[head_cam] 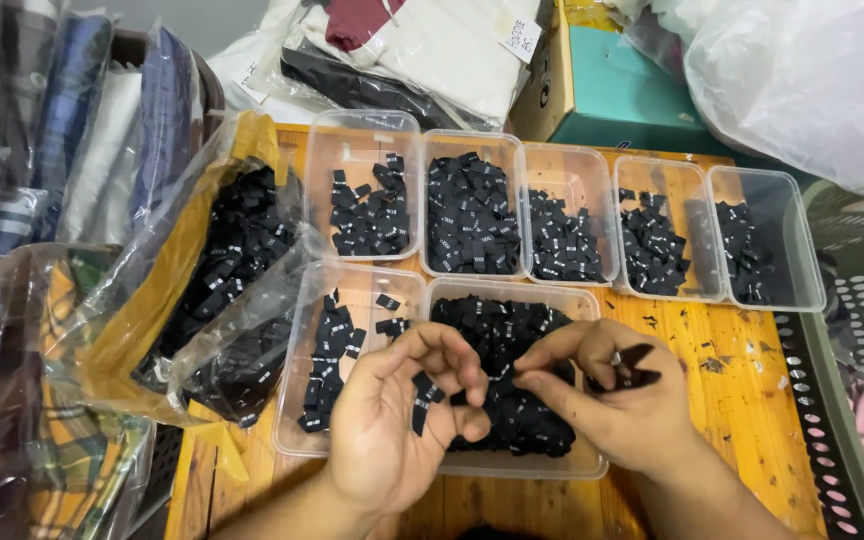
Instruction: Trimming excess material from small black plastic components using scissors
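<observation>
Wooden table carried seven clear tubs; five tubs beyond the hands were part-filled with sorted black labels, and the tub beneath them was heaped, so much remained. Left hand and right hand met, pinching black labels

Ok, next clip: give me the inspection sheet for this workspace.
Surface: orange wooden table, scuffed, with small black scraps.
Job's things: small black fabric labels heaped in a clear tub under the hands; six more clear tubs hold labels; an open plastic bag of labels lies at left.
Clutter: bagged folded garments, teal box.
Grippers: left hand and right hand each pinch labels over the tub.
Cables: nothing seen.
Surroundings: perforated grey crate at right.
</observation>
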